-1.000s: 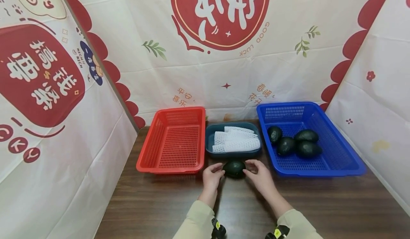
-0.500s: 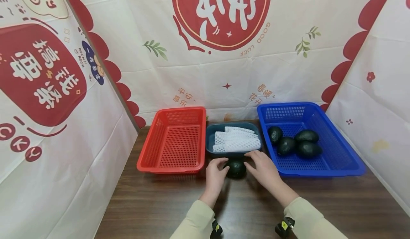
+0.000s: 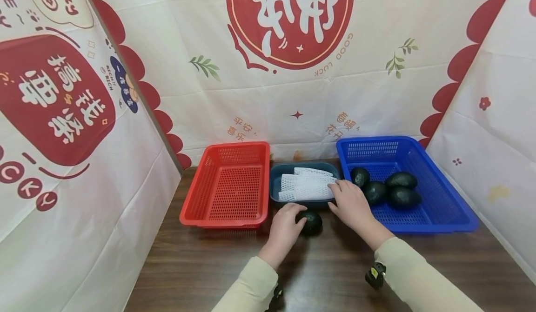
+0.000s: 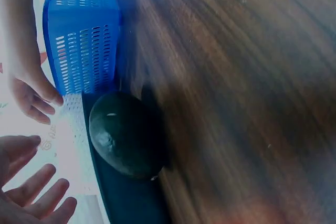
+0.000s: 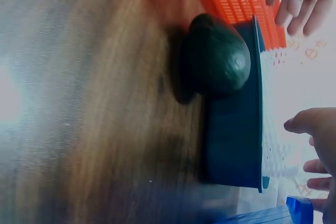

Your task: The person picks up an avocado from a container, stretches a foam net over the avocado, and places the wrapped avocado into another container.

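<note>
A dark green avocado [image 3: 311,222] lies on the brown table, just in front of a dark teal tray [image 3: 275,182]. Beside its left end is my left hand [image 3: 284,228]; in the left wrist view the spread fingers [image 4: 44,195] stand apart from the avocado [image 4: 123,135]. White foam net sleeves [image 3: 307,186] lie stacked in the tray. My right hand [image 3: 353,205] hovers over their right end, thumb and fingers [image 5: 315,166] spread in the right wrist view. Whether its fingertips touch the sleeves, I cannot tell.
At the left stands a red plastic basket [image 3: 236,221] with nothing seen in it. A blue basket [image 3: 439,209] on the right holds several avocados [image 3: 404,197]. Printed cloth walls [image 3: 259,93] close off the back and sides.
My right hand has left the avocado's right side and moved up and right to the foam net sleeves. My left hand has shifted slightly right; the avocado has shifted slightly right.
</note>
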### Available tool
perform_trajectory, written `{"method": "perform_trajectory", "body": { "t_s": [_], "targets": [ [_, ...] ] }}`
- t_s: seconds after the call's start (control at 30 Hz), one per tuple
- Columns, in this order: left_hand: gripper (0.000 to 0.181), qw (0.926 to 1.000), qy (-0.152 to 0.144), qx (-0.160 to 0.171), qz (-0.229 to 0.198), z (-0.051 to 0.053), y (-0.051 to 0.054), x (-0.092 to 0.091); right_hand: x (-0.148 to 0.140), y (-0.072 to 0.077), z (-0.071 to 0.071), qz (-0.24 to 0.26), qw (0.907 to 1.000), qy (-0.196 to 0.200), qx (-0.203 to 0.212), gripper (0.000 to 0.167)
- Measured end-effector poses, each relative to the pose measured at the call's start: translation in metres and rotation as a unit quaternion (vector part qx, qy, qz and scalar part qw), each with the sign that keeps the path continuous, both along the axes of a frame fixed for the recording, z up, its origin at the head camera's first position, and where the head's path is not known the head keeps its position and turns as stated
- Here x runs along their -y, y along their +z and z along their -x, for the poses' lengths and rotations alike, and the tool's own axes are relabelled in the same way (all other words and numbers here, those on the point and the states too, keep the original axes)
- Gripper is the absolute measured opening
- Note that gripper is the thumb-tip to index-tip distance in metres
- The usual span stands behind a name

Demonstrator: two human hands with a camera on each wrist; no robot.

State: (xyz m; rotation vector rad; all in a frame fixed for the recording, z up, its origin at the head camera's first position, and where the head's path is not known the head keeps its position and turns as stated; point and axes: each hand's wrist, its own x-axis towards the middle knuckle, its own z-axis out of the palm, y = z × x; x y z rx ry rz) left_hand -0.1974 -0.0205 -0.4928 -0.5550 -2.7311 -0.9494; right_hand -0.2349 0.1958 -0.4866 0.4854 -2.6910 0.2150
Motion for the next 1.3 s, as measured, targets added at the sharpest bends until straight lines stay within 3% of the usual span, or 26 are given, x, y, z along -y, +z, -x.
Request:
{"method": "perform_trajectory", "body": {
  "t_s": [0.3, 0.57, 0.77, 1.07, 1.3],
  "targets": [
    [0.026, 0.9977, 0.005, -0.040, 0.055, 0.004, 0.012, 0.009, -0.006, -0.004, 0.023, -0.034, 0.9981, 0.000, 0.050, 0.056],
    [0.032, 0.9950, 0.008, -0.043, 0.090, 0.003, 0.014, 0.013, -0.010, -0.005, 0.028, -0.010, 0.9994, 0.033, -0.008, 0.033],
    [0.042, 0.9925, 0.009, -0.057, 0.108, 0.002, 0.014, 0.016, -0.005, 0.008, 0.022, 0.024, 0.9980, 0.047, -0.033, 0.026],
    [0.052, 0.9877, 0.010, -0.117, 0.103, -0.006, 0.026, 0.019, 0.009, 0.031, 0.002, 0.087, 0.9950, 0.049, 0.008, 0.030],
    [0.066, 0.9830, 0.015, -0.130, 0.129, -0.018, 0.035, 0.014, 0.017, 0.041, -0.018, 0.164, 0.9840, 0.059, 0.037, 0.031]
  ]
}}
